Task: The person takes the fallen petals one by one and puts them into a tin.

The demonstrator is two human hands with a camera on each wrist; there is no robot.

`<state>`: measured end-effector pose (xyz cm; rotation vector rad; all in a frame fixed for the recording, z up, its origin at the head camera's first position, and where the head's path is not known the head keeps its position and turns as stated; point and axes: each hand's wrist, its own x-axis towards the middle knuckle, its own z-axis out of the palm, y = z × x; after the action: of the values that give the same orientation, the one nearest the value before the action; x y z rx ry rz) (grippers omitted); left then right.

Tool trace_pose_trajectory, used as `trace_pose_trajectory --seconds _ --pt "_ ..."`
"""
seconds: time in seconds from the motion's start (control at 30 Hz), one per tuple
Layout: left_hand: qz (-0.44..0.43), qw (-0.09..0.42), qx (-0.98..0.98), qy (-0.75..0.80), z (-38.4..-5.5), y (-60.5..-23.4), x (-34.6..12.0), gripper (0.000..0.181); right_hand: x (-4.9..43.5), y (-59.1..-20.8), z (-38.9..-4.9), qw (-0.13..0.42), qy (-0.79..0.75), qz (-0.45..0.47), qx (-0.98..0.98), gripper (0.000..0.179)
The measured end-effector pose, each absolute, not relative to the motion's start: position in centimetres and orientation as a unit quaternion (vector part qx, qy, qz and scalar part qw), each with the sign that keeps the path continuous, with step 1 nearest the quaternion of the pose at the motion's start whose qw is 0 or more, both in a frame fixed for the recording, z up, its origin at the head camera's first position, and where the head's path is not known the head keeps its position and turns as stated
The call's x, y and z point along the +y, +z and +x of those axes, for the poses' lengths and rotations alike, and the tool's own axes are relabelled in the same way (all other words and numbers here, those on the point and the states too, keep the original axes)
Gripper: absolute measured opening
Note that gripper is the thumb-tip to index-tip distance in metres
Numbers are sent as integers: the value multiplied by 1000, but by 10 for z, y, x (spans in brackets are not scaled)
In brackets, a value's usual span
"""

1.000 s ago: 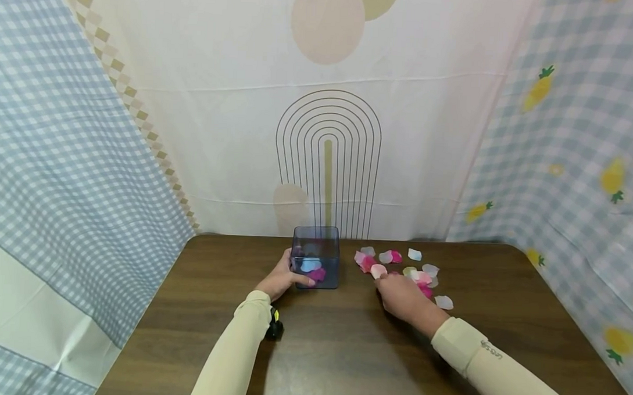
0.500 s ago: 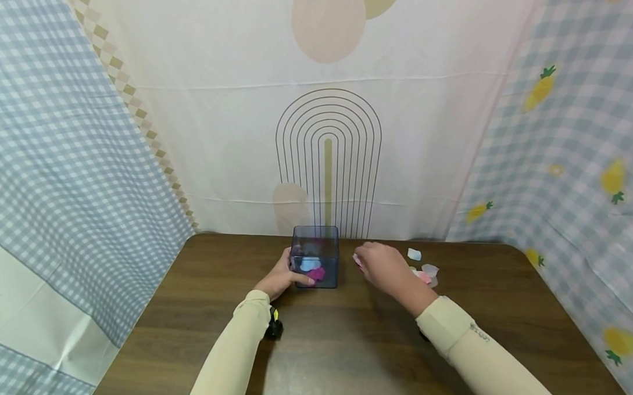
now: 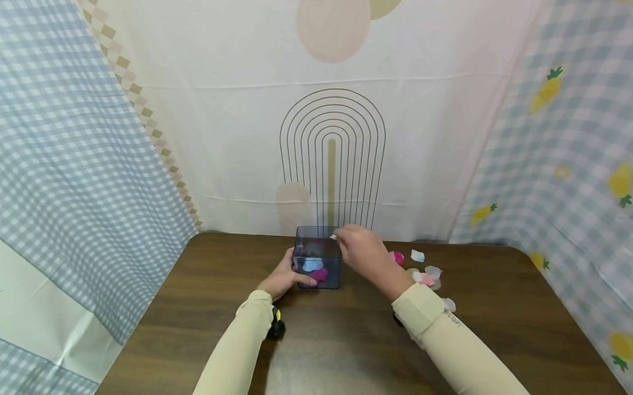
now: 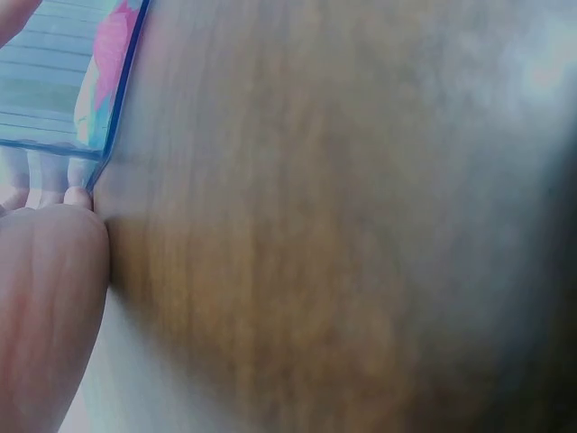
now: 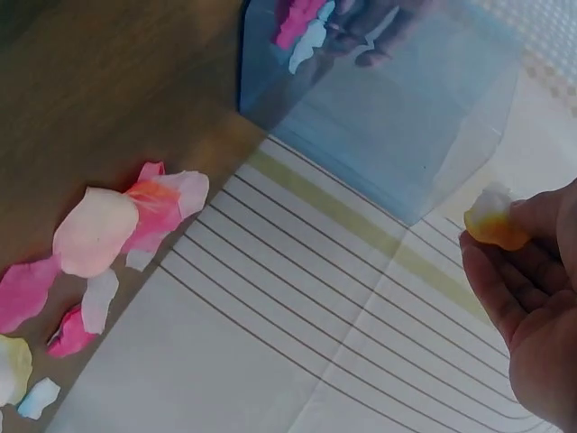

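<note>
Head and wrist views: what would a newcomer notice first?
Likely the translucent blue box near the back of the table, left hand gripping it, blue and magenta petals inside. Next, the right hand pinching a yellow-white petal near the box's rim. Then bright loose petals lying right of the box.

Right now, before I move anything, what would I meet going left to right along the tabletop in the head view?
Left hand → transparent bluish box → right hand → magenta petal → pale blue petal → white petal by the right sleeve.
</note>
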<state>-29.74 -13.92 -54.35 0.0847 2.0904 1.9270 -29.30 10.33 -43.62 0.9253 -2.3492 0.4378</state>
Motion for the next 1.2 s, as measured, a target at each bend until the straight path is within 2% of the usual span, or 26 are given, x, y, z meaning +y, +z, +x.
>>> trace_pose_trajectory --seconds 0.13,0.37,0.53,0.83,1.2 --pt "31 154 725 671 -299 -544 -139 112 95 -439 -297 249 158 342 -892 10" --pt "27 160 717 677 -300 -546 -141 114 70 -442 -316 126 177 312 -925 18" --pt "26 168 716 677 -301 -547 -142 115 53 -440 -331 63 182 302 -934 20" --pt "33 172 713 679 -301 -545 -140 110 43 -438 -336 14 168 289 -942 26" --pt "27 168 712 682 -301 -547 -141 109 40 -442 -341 -2 156 283 -946 23"
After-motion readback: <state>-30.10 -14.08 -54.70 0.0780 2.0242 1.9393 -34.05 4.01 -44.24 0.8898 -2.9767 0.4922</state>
